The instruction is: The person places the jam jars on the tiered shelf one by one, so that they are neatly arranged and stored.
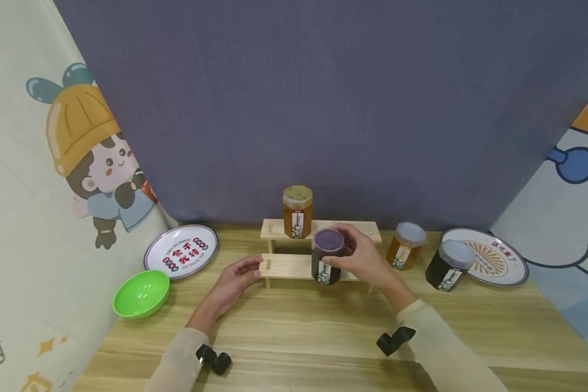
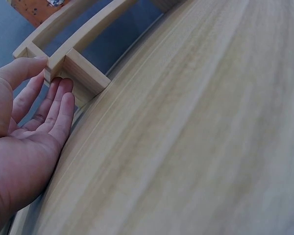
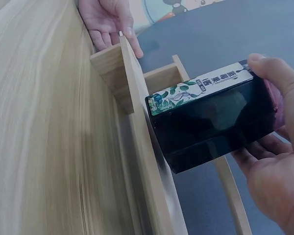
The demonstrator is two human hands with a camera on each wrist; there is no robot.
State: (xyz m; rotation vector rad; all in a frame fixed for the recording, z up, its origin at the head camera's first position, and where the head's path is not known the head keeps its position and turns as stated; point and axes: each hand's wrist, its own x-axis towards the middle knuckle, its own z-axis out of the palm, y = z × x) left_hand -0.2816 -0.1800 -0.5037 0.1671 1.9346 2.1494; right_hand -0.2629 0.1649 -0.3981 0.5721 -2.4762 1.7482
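Note:
My right hand (image 1: 360, 253) grips a dark jam jar (image 1: 325, 267) with a purple lid, thumb and fingers around its upper part. The jar is upright, close over the lower step of a two-step wooden rack (image 1: 286, 265). In the right wrist view the jar (image 3: 210, 117) shows a white label with leaf pictures, its base right at the board. My left hand (image 1: 234, 283) holds the left end of the lower step, thumb at the board's corner and fingers (image 2: 63, 93) beneath it. An amber jar (image 1: 297, 212) with a yellow lid stands on the upper step.
Right of the rack stand an amber jar (image 1: 405, 246) and a dark jar (image 1: 449, 265), both with whitish lids. A patterned plate (image 1: 516, 272) lies behind the dark one. At left are another plate (image 1: 164, 239) and a green bowl (image 1: 142, 294). A grey-blue panel (image 1: 294, 109) backs the table.

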